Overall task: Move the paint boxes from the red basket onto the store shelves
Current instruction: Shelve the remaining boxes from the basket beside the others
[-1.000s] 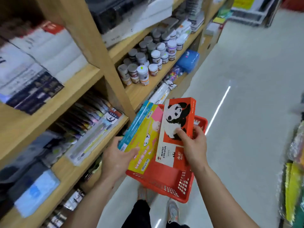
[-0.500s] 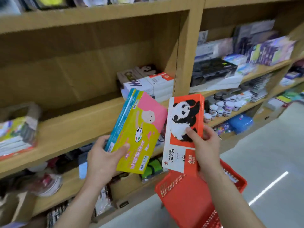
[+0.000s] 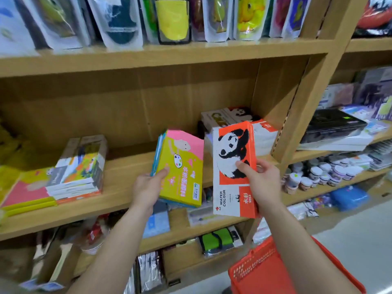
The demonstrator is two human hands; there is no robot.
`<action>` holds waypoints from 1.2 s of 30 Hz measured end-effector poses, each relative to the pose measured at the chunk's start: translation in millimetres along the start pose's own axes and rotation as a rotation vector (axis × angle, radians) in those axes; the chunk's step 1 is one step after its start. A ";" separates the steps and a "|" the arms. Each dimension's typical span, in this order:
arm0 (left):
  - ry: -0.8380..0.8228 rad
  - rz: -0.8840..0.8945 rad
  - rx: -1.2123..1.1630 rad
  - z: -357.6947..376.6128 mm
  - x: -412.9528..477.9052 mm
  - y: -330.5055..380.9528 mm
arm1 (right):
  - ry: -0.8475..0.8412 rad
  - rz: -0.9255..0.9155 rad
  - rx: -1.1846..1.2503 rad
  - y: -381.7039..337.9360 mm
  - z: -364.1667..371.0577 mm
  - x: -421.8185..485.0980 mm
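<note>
My left hand (image 3: 146, 188) grips a yellow and pink paint box (image 3: 182, 166) with teal boxes stacked behind it, held in front of the middle wooden shelf (image 3: 118, 187). A red and white panda watercolour box (image 3: 232, 164) is held upright by my right hand (image 3: 262, 181), just in front of a stack of similar panda boxes (image 3: 263, 134) at the shelf's right end. Low at the right sits the red basket (image 3: 267, 270), partly behind my right forearm; its inside is hidden.
A pile of boxes and books (image 3: 80, 166) lies on the shelf's left part. A wooden upright (image 3: 305, 102) bounds the bay on the right, with small paint jars (image 3: 322, 175) beyond it. Hanging packets (image 3: 169, 18) fill the shelf above. Bare shelf board lies between the piles.
The view has swung from the aisle floor and basket up to face the shelves. Both hands have lifted their boxes out of the basket to the height of the middle shelf.
</note>
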State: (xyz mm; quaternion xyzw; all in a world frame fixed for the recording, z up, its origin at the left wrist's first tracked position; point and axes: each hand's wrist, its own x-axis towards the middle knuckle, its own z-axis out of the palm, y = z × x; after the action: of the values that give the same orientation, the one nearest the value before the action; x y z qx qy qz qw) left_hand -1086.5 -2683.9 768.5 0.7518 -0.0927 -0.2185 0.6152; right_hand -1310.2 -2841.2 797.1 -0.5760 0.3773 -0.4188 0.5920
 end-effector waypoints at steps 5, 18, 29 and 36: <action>0.040 0.013 0.092 18.6 37.7 3.3 | -0.018 0.033 -0.049 4.5 21.6 16.1; -0.410 0.348 0.877 7.6 21.8 -15.7 | 0.034 0.125 0.028 -8.2 5.9 43.9; -0.118 0.541 1.120 60.6 30.3 -18.5 | 0.030 0.211 0.035 -36.4 -21.3 100.1; -0.113 0.741 0.875 89.3 8.5 14.2 | -0.126 0.269 0.150 -50.0 -20.0 141.4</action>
State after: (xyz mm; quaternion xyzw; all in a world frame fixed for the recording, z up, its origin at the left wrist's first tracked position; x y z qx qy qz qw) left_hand -1116.7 -2769.6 767.2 0.8408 -0.4645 0.0304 0.2764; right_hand -1280.3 -2979.4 851.0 -0.4997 0.3808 -0.3257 0.7066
